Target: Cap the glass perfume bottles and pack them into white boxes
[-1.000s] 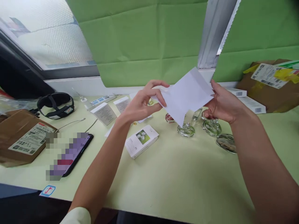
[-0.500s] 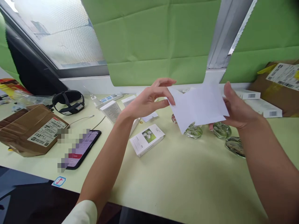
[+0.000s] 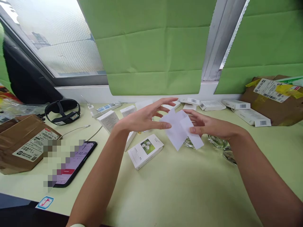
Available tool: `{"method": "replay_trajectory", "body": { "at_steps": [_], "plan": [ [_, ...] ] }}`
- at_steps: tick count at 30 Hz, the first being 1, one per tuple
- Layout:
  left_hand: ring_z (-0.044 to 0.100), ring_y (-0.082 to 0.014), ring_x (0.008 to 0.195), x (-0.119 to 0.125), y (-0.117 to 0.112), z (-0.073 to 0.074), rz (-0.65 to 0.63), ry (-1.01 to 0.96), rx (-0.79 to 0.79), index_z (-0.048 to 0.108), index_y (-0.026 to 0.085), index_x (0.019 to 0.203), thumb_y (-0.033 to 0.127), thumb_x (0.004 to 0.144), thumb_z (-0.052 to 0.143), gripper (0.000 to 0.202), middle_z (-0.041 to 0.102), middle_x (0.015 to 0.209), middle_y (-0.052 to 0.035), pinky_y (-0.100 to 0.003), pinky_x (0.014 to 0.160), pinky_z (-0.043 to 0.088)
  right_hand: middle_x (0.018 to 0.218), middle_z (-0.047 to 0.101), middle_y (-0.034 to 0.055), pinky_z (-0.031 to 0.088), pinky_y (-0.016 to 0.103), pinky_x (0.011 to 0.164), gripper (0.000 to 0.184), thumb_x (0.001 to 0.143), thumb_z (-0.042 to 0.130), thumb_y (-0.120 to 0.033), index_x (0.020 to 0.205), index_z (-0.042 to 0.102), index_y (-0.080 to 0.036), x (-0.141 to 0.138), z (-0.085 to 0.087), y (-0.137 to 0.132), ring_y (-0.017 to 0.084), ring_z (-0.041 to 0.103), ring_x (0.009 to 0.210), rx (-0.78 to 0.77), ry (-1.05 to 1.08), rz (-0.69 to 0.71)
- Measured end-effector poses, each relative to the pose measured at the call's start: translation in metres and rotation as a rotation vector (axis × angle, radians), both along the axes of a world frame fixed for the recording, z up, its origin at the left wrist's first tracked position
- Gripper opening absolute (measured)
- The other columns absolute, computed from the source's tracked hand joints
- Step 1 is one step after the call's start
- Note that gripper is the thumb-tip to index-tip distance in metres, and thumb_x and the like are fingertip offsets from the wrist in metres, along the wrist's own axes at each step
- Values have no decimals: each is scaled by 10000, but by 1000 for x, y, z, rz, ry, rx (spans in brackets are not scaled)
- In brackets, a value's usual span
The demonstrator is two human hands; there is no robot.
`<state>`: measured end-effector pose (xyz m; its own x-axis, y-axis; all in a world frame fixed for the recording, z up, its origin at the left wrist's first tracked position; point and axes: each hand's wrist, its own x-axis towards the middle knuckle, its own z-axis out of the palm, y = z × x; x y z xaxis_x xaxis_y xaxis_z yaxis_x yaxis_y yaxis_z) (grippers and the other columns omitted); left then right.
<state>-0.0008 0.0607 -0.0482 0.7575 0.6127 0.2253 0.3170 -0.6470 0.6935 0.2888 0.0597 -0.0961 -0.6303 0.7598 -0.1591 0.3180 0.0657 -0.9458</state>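
Note:
A folded white sheet of paper [image 3: 180, 130] hangs above the pale green table [image 3: 180, 186], held between both hands. My left hand [image 3: 144, 118] pinches its left edge with thumb and fingertips, the other fingers stretched out. My right hand [image 3: 208, 126] grips its right side from behind, fingers pressed on the sheet. Below the paper lie clear glass bottles [image 3: 216, 142], partly hidden by the sheet and my right hand. A small white box with a flower picture [image 3: 145, 150] lies on the table just under my left wrist.
A phone [image 3: 73, 162], a brown parcel [image 3: 22, 142] and a black head strap [image 3: 62, 110] sit at the left. Several white boxes [image 3: 236, 104] line the back edge by the window sill. Another brown parcel [image 3: 272, 99] stands at the far right.
Both hands have lowered the paper toward the table and come closer together. The sheet now looks smaller and more folded, and the right hand has shifted in front of it.

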Motion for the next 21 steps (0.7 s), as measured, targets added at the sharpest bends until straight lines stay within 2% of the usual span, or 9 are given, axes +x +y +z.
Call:
{"method": "replay_trajectory", "body": {
  "at_steps": [3,6,9,13,16,18,21],
  "plan": [
    [537,-240,1246,1,-3,1,-23,3,10,328,445,1492,349,815,749,803,352,1560,-61,-397,966,533,1589,369,16,484,493,1062,917,834,728,-409,1560,170,-462,-6,2,-3,306,341,1464,24,-38,42],
    [561,-226,1183,0,-6,3,-53,-4,16,307,468,1495,338,742,813,916,268,1605,-54,-357,895,567,1587,368,20,409,520,1131,930,829,738,-410,1562,166,-448,-7,1,-3,295,312,1479,67,-42,37],
    [638,-171,996,0,-8,4,-5,-28,-49,299,464,1498,322,779,778,876,358,1546,-82,-323,798,583,1584,372,19,405,508,1137,918,829,745,-396,1552,181,-447,-8,3,-3,280,325,1472,117,2,19],
    [668,-129,776,3,-9,5,60,-38,-163,315,382,1506,335,882,669,719,624,1213,-80,-287,676,555,1555,415,34,443,507,1102,901,793,783,-355,1515,249,-440,-11,7,-4,296,402,1423,168,46,-50],
    [665,-142,754,6,-8,4,56,-39,-188,336,307,1508,350,908,641,674,700,970,-47,-300,705,545,1517,457,66,479,528,1059,945,726,837,-327,1488,285,-413,-13,8,-3,327,474,1361,190,68,-117],
    [669,-157,804,6,-8,4,48,-38,-184,362,288,1497,354,906,643,658,712,960,-51,-308,729,547,1511,458,78,527,525,1001,932,709,847,-324,1465,307,-398,-14,7,-3,338,510,1323,197,89,-136],
    [670,-172,910,6,-9,5,12,-38,-195,391,302,1478,334,883,672,659,701,1075,-71,-298,748,552,1483,485,84,627,475,802,859,706,842,-355,1404,343,-394,-16,8,-3,346,576,1234,207,115,-177]
  ]
}}
